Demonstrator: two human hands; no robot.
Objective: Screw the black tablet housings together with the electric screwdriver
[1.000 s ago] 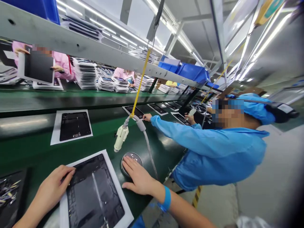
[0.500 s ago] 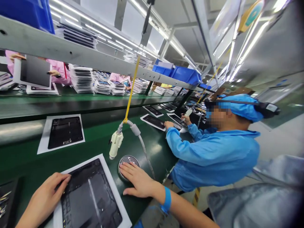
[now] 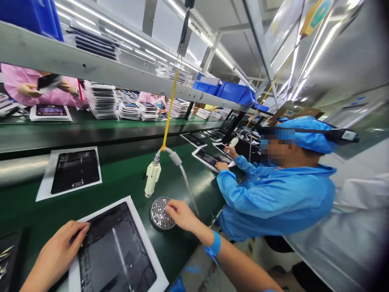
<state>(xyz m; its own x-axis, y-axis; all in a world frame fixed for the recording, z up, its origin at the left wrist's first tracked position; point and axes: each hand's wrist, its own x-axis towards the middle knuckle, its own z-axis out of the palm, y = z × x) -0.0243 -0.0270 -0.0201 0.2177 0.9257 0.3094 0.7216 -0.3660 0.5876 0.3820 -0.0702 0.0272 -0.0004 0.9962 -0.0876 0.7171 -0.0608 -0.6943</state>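
A black tablet back cover [image 3: 112, 243] lies on a white sheet [image 3: 136, 215] in front of me. My left hand [image 3: 63, 251] is closed at its upper left edge, thumb and forefinger together on the corner. To the right stands a round metal dish [image 3: 159, 213] with a surface full of small pits, like a screw tray. Over its right rim is my right hand [image 3: 180, 215], fingertips pinched together; whatever they hold is too small to make out. A blue band [image 3: 215, 243] circles my right wrist. Above the dish, a white electric screwdriver [image 3: 152, 178] hangs from a yellow strap.
Another tablet cover on white paper [image 3: 75, 170] lies further back at left. A dark tray of small parts [image 3: 9, 255] sits at the left edge. A co-worker in blue [image 3: 273, 194] works at right. Paper stacks [image 3: 101, 99] and people in pink are across the bench, beneath a shelf [image 3: 121, 71].
My right hand has gone from lying spread over the round dish to a pinch at its right rim. My left hand stays put. The tablet cover further back has shifted slightly left.
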